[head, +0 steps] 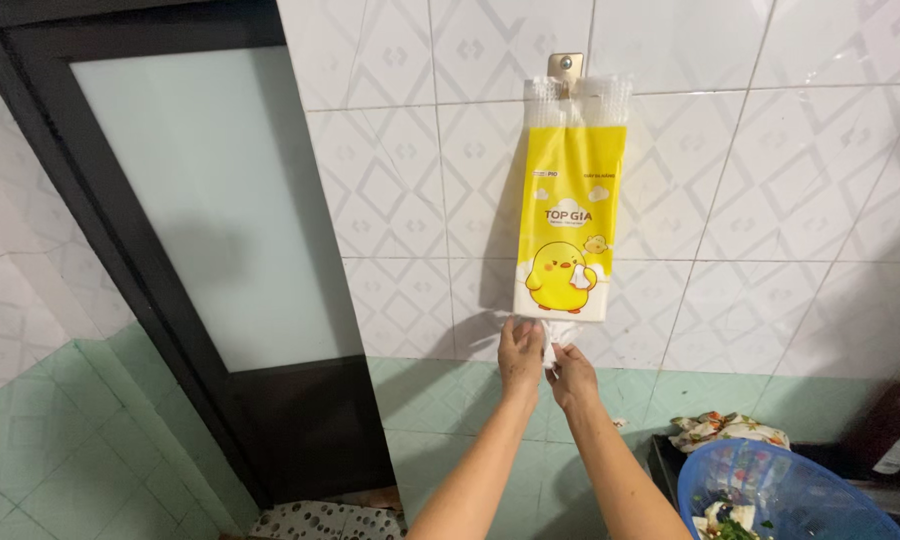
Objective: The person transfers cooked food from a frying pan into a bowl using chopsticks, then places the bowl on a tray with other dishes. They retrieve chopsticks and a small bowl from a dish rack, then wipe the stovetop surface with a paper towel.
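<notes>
— Hanging from a hook [565, 66] on the tiled wall [770, 200]: a yellow tissue pack [568, 220], white tissue [560, 335] poking out at its bottom edge.

— Pinching that tissue with both hands: left hand [521, 350] closed on it just under the pack, right hand [571, 372] gripping slightly lower.

— Best pulling straight down, probably, keeping the pack steady so only one sheet comes away.

— Standing to the left, well apart: a dark door [200, 220] with a frosted pane.

— Sitting at lower right: a blue basket [780, 490] holding green scraps, a patterned cloth [725, 430] behind it. Nothing blocking the hands.
</notes>
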